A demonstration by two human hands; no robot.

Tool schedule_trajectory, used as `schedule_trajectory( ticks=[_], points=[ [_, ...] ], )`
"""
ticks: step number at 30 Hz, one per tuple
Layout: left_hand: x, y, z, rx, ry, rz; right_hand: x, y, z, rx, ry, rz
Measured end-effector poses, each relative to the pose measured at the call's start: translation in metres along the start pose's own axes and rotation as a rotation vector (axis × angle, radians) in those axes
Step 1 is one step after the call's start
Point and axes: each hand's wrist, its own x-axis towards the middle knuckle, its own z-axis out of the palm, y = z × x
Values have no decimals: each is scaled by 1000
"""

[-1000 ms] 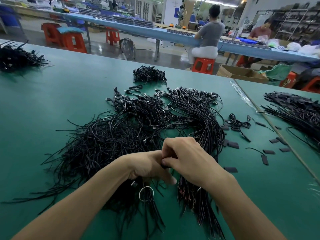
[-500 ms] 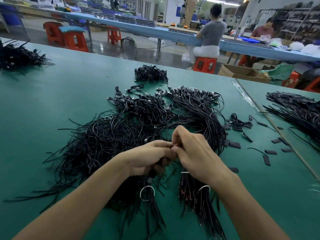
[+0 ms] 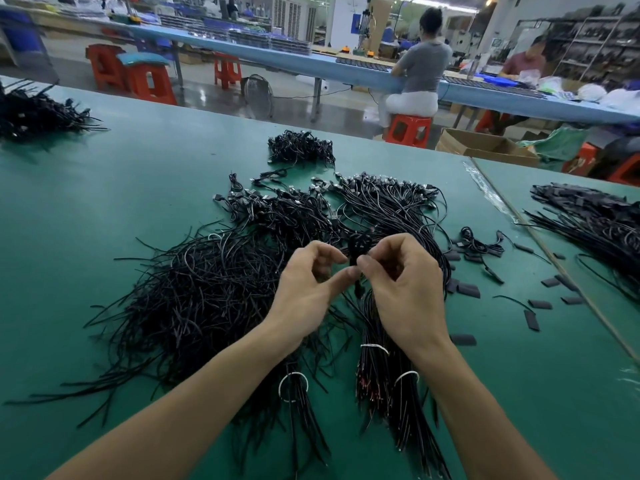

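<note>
A big heap of loose black cables lies on the green table. Above its middle, my left hand and my right hand meet. Both pinch a small coiled black cable with thumb and fingertips. Under my wrists lie cable bundles tied with white bands, their ends pointing toward me. Further back, cables with connector plugs fan out.
A small tangled cable pile sits at the back, another pile at far left, more cables on the right table. Short black sleeve pieces are scattered to the right. People sit at a blue bench beyond.
Both hands have risen off the bundles and moved away from me. They have parted a little, and the small coiled cable now shows between the fingertips.
</note>
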Motion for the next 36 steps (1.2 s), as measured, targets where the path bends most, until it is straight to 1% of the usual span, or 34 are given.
schedule_trajectory(
  ticks=[2,5,9,13,15,17,18,20,22,23,26,29,31,33,36],
  points=[
    [1,-1,-2,-22,14,15,2,0,-1,140,-32,36],
    [-1,2,-1,-242,-100,-19,1,2,-2,360,-136,113],
    [1,8,-5,-514,-147,-157,-1,8,1,389,-227,191],
    [2,12,-11,-649,-163,-207,-4,15,6,374,-254,250],
    [1,11,-12,-641,-157,-162,-7,18,8,404,-269,292],
    [-1,10,-11,-547,-184,-19,-7,19,9,458,-256,342],
    [-2,7,-11,-467,-183,48,-6,19,8,481,-239,356],
    [-3,3,-12,-235,-144,120,-3,19,6,521,-191,354],
    [-4,-2,-11,-31,-67,127,0,17,3,520,-162,321],
    [-6,-3,-11,14,-40,123,1,17,2,506,-161,301],
    [-7,-4,-7,21,-34,106,0,17,1,471,-155,259],
    [-8,-2,-9,108,-71,114,-3,19,0,495,-162,242],
    [-7,-2,-9,98,-107,83,-3,19,0,503,-171,216],
    [-6,-2,-9,23,-147,25,-2,18,-1,497,-175,183],
    [-5,1,-8,-246,-187,-101,-2,18,0,465,-186,155]
  ],
)
